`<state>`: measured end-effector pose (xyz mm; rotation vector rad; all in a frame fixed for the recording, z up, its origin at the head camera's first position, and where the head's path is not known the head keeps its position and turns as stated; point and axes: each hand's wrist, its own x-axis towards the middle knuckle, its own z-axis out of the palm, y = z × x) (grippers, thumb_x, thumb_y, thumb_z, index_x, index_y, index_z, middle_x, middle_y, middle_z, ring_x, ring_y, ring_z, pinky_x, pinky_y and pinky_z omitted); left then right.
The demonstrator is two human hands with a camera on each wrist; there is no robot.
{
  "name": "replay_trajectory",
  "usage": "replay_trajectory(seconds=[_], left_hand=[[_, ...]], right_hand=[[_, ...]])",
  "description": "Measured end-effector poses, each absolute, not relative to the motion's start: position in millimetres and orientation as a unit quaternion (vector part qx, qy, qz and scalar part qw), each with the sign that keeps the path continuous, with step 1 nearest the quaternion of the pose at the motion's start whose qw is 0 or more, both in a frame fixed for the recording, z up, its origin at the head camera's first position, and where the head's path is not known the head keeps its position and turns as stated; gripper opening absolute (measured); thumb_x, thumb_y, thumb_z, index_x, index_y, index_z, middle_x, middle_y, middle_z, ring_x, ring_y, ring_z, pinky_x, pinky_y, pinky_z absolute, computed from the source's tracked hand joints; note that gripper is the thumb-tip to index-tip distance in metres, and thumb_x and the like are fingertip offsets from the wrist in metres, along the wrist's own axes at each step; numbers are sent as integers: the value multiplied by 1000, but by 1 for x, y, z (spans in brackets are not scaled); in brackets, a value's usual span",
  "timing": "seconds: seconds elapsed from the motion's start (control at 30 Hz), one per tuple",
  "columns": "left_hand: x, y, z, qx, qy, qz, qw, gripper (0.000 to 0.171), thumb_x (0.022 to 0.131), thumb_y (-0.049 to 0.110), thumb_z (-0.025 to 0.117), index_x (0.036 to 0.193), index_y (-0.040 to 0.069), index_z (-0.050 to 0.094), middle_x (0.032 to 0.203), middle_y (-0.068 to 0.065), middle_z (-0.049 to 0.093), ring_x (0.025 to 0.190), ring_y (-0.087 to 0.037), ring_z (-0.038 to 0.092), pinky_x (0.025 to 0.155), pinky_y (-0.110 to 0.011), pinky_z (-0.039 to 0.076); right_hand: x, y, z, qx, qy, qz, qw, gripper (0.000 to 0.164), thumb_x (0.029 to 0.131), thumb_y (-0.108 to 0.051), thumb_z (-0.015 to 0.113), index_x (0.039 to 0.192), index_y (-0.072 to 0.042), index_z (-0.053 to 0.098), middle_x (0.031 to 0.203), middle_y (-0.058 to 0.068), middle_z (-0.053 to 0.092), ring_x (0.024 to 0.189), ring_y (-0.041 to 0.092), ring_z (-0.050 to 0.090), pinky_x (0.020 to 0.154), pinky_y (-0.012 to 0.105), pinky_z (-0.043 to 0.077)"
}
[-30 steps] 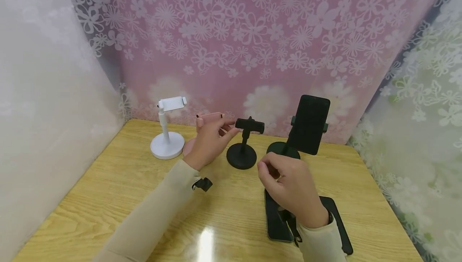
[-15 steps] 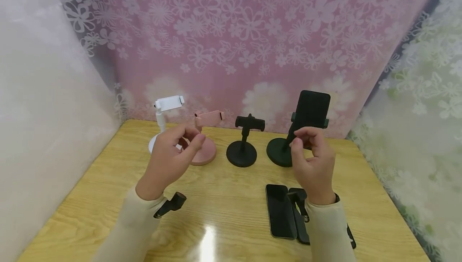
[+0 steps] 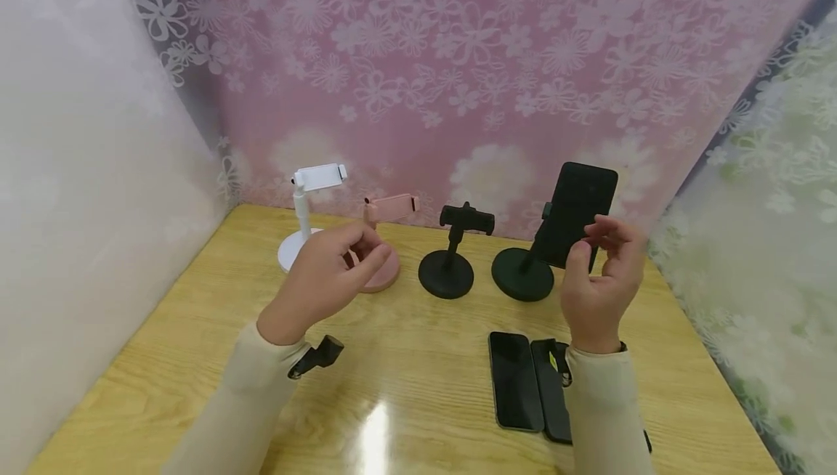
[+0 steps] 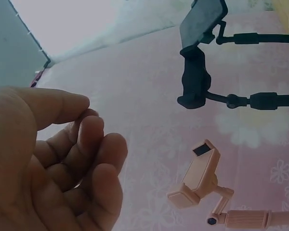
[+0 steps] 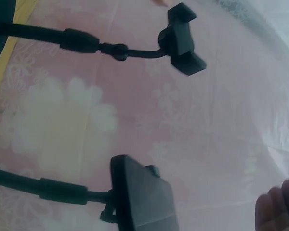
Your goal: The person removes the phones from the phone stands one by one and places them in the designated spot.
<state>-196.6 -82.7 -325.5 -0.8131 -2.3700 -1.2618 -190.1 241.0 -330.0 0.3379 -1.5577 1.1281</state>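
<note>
My left hand [image 3: 327,271], loosely curled and holding nothing, hovers in front of the pink phone stand [image 3: 395,208], hiding part of its post and base. In the left wrist view the thumb and fingertips are apart from the pink holder [image 4: 200,175]. My right hand [image 3: 604,282] is raised with bent fingers, overlapping the lower right of an upright phone [image 3: 578,203] in the head view. That phone is clamped in a dark green stand [image 3: 523,275]. The right wrist view shows fingertips [image 5: 274,211] well apart from the phone [image 5: 151,204].
A white phone stand [image 3: 318,177] stands at the far left. A black one [image 3: 447,274] with an unfilled holder stands between the pink and green stands. On the wooden table [image 3: 418,344] lie a dark phone [image 3: 515,380] and another [image 3: 551,399], partly under my right forearm.
My left hand has drawn back from the pink holder toward me and to the left. My right hand has risen from over the table phones to beside the clamped phone.
</note>
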Motion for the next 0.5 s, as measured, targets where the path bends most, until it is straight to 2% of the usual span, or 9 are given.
replay_trajectory(seconds=[0.1,0.13,0.23,0.33,0.43,0.5], left_hand=[[-201,-82,-328,-291,-848,-418,146,12,103,27,66,98,18,71,82,11,67,71,-9,60,66,-31,53],[-203,-83,-329,-292,-856,-404,139,13,104,28,66,97,19,71,81,11,66,71,-8,59,66,-31,52],[-211,-84,-334,-288,-879,-359,126,15,104,29,64,93,21,70,78,12,64,68,-9,57,66,-31,50],[-216,-86,-339,-283,-891,-334,123,16,104,27,65,90,20,67,76,11,62,66,-10,55,63,-32,48],[-219,-86,-341,-289,-891,-330,114,17,104,28,64,90,19,67,77,11,62,67,-10,56,64,-32,49],[-219,-86,-341,-295,-892,-327,107,19,105,30,62,90,20,66,77,11,63,68,-10,57,65,-32,50]], right_hand=[[-188,239,-324,116,-667,486,553,35,90,3,47,124,13,54,117,-8,54,106,14,52,96,30,41],[-188,240,-322,110,-670,488,548,38,90,3,47,127,12,53,121,-10,52,110,15,51,99,30,40],[-193,246,-325,104,-682,493,531,43,91,4,46,133,8,51,129,-6,50,120,21,49,104,33,38],[-203,258,-336,100,-701,488,510,48,92,4,48,140,5,48,137,9,50,127,26,45,110,36,36],[-210,271,-346,65,-746,472,465,58,96,-4,51,153,-3,39,153,13,37,140,23,35,118,37,28],[-212,276,-351,31,-778,468,419,67,99,-12,53,161,-10,27,163,9,24,148,19,24,123,37,20]])
